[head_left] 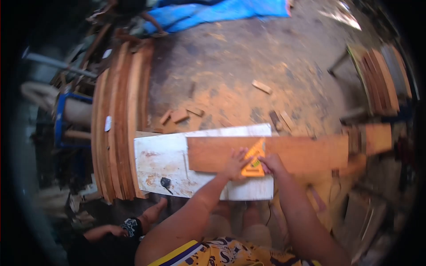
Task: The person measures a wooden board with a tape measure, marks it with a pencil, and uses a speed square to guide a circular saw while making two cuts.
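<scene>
A reddish-brown wooden board lies lengthwise over a white panel. On the board rests a yellow-orange triangular speed square, with its pointed corner toward the far edge. My left hand grips the square from its left side, some fingers spread over the board. At the square's right edge is my right hand, its fingers pinched together; whatever they hold is too small to make out. A small black tool, perhaps a tape measure, sits on the panel to the left.
Several long planks are stacked at left. Wood offcuts and sawdust cover the floor beyond the panel. More boards stand at right. A person's leg is near on the left; a blue tarp lies at the back.
</scene>
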A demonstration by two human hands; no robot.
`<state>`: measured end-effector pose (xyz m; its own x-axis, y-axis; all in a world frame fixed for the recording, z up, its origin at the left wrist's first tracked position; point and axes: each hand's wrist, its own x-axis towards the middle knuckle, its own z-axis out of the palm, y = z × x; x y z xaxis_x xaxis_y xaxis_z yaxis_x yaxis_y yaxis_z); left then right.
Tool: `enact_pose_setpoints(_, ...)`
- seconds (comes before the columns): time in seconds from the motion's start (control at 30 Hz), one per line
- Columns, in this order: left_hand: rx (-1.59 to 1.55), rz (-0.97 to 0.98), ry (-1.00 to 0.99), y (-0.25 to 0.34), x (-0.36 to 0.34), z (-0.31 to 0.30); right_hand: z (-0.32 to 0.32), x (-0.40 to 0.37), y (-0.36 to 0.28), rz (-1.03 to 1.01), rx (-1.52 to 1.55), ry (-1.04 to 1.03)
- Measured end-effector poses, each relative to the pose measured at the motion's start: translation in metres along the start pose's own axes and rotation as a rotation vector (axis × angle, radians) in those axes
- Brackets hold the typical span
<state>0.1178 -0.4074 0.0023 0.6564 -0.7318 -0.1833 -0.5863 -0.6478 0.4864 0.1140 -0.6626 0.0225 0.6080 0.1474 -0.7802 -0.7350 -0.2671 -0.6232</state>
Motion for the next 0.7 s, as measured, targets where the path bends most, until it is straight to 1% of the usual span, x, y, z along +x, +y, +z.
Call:
enact_pose_setpoints(0.07,0.011,-0.003,0.01,0.0,-0.003,0.004,0.007,0.012,0.014,-0.079,-0.179,0.116)
enact_pose_setpoints(0.1,0.034,-0.014,0.009,0.001,0.0,0.001,0.004,0.003,0.003,0.017,-0.03,0.048)
enact_pose_setpoints(0.17,0.02,-0.022,0.024,0.004,0.002,0.0,0.006,0.0,0.003,0.059,0.111,0.101)
enact_pose_setpoints(0.2,0.0,-0.006,0.005,0.005,0.003,0.0,0.004,-0.003,-0.001,0.085,0.123,0.115)
enact_pose_setpoints(0.3,0.04,-0.017,0.059,0.005,0.002,-0.001,0.003,-0.011,-0.011,0.149,0.116,0.094)
enact_pose_setpoints(0.4,0.05,-0.002,0.097,0.005,0.002,0.0,0.009,-0.014,-0.007,0.126,0.1,0.13)
enact_pose_setpoints(0.47,0.063,0.001,0.098,0.006,0.003,-0.001,0.01,-0.017,-0.001,0.057,0.125,0.163)
enact_pose_setpoints(0.5,0.063,-0.014,0.074,0.007,0.004,-0.004,0.012,-0.016,0.009,0.059,0.126,0.166)
enact_pose_setpoints(0.57,0.062,-0.025,0.035,0.009,0.001,-0.004,0.019,-0.017,0.032,-0.093,0.261,0.303)
enact_pose_setpoints(0.6,0.069,-0.018,0.057,0.008,0.002,-0.003,0.02,-0.015,0.041,-0.09,0.265,0.303)
enact_pose_setpoints(0.67,0.079,-0.013,0.073,0.007,0.002,-0.002,0.021,-0.013,0.059,-0.299,0.182,0.599)
enact_pose_setpoints(0.7,0.082,-0.012,0.083,0.008,0.003,-0.002,0.018,-0.014,0.062,-0.295,0.186,0.598)
